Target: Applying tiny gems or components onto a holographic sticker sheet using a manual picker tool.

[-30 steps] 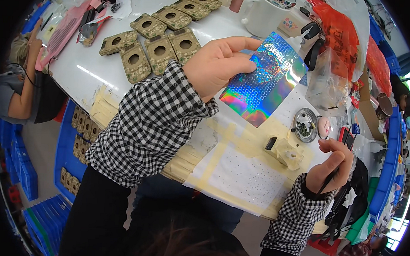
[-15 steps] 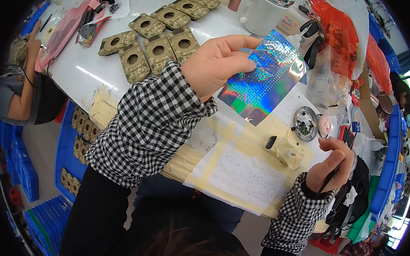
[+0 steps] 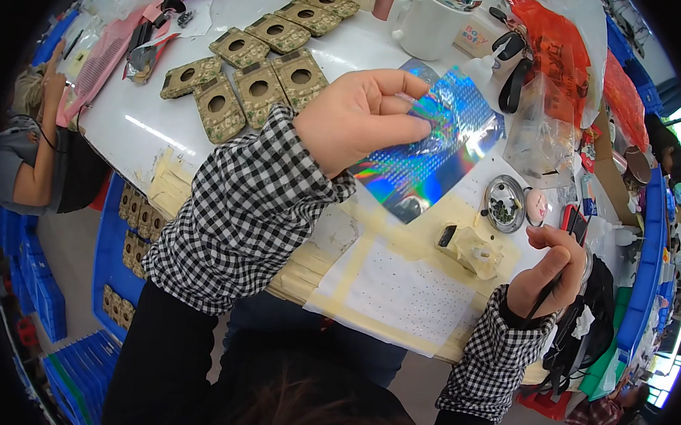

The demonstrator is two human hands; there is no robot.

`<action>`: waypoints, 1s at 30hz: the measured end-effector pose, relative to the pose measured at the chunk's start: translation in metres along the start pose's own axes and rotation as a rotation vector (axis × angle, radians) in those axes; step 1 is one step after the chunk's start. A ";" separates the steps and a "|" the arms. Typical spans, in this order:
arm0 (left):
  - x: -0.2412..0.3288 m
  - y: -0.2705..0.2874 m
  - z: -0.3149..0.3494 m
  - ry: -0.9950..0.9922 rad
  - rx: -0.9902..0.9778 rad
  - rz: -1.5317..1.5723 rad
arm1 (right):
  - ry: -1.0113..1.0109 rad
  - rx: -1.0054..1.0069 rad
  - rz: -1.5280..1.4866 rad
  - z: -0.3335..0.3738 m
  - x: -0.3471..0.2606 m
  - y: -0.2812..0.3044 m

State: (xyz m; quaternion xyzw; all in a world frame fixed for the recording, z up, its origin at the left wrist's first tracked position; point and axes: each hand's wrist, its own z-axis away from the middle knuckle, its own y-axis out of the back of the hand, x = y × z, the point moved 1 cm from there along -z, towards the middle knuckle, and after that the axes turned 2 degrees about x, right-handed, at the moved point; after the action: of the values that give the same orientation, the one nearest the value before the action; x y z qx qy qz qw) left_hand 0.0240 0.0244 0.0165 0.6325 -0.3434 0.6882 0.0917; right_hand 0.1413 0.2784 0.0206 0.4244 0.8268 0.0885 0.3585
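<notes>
My left hand [image 3: 360,125] pinches a shiny holographic sheet [image 3: 451,160] between thumb and fingers, holding it above the table. Rows of small marks cover much of the sheet, and rainbow glare hides their detail. Low on the right, my right hand [image 3: 546,277] is closed around a thin black tool [image 3: 542,298]; its kind is mostly hidden by the fingers. A round metal dish [image 3: 504,215] holding small dark bits lies beyond that hand. Between the hands sits a small block wrapped in yellowish tape [image 3: 477,250]. White dotted paper [image 3: 398,292] is taped along the near edge.
Several camouflage-patterned pieces with round holes [image 3: 259,88] lie at the far left. A white mug [image 3: 431,26], a red plastic bag [image 3: 556,58] and a clear bag [image 3: 541,138] stand or lie at the back. A blue tray [image 3: 112,243] with similar pieces is below left; another person's arm [image 3: 36,166] shows farther left.
My left hand has tilted the holographic sheet and shifted it slightly toward me and left. A shiny patch now shows behind the sheet's top edge. My right hand has barely moved.
</notes>
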 end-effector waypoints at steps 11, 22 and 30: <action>0.002 -0.041 0.029 0.399 -0.495 -0.154 | -0.017 -0.436 -0.460 -0.004 -0.038 -0.008; -0.006 -0.041 0.021 0.260 -0.362 -0.199 | -0.294 -0.367 -0.566 0.005 -0.039 -0.012; -0.009 -0.041 0.020 0.139 -0.282 -0.189 | -0.319 -0.280 -0.580 0.006 -0.034 -0.015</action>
State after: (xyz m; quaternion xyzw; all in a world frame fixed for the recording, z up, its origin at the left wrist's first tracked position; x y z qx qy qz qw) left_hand 0.0649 0.0464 0.0221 0.5936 -0.3682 0.6639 0.2671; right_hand 0.1492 0.2419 0.0273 0.1275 0.8262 0.0281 0.5481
